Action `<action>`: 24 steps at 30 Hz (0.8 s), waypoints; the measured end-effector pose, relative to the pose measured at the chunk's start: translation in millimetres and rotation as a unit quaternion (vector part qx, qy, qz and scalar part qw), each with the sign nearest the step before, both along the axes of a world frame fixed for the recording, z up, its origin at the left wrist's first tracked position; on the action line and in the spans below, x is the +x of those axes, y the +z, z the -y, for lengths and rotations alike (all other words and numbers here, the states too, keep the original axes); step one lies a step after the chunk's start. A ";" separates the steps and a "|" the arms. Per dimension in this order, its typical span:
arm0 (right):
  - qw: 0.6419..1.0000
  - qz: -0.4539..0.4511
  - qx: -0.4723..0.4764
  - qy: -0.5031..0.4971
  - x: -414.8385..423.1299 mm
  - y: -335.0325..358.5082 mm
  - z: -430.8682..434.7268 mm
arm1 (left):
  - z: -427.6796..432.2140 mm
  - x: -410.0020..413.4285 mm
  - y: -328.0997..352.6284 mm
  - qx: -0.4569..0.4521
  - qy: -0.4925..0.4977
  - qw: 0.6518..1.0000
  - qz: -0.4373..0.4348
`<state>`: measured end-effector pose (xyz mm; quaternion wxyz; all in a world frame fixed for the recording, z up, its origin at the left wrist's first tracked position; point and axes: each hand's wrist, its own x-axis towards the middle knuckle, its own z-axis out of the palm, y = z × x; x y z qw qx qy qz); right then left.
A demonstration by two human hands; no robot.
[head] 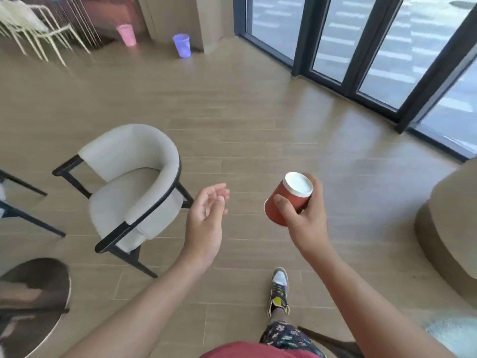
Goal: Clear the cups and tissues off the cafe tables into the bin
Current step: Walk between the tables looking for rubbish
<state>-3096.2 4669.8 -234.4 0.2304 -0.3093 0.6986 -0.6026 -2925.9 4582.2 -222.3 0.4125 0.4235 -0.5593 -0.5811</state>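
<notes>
The wood-look floor [258,125] takes up most of what there is to see, with dark-framed glass doors [361,34] along the far right. A pale armchair [134,161] stands at near left, and the edge of a round dark counter [33,293] cuts in at the near left corner, too blurred to show what it carries. Against the far wall stand two bins: a purple bin [182,45] and, to its left, a pink bin [126,34]. Both are well apart from the person. The one red cup [286,202] is off the counter and in the air, tipped with its white round end facing up. The right hand [307,215] grips it, thumb across the near side and fingers curled round the far side. The left hand [206,215] is loose and spread, palm up, holding nothing. So this looks like the carrying step, with the cup picked up and not yet binned. The next move calls for crossing the open floor to a bin and letting the cup drop in. By count there is one cup, two bins, one armchair, one counter and no tissues in sight.
</notes>
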 end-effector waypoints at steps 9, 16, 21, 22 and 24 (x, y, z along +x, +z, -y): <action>0.998 -0.022 -0.002 0.064 -163.1 10.7 152.4 | 136.4 -150.0 6.4 -0.022 0.046 0.999 0.012; 0.996 -0.025 0.011 0.088 -233.2 12.2 259.0 | 228.7 -216.9 7.7 -0.015 0.069 0.997 0.010; 0.994 -0.033 0.018 0.100 -261.7 3.7 357.5 | 319.0 -243.8 -4.6 -0.006 0.093 0.996 0.004; 0.994 -0.033 0.017 0.101 -266.8 1.3 379.1 | 340.0 -249.3 -7.3 -0.006 0.096 0.995 0.002; 0.995 -0.031 0.016 0.091 -275.7 -1.2 424.5 | 386.7 -258.8 -11.7 -0.005 0.103 0.995 -0.006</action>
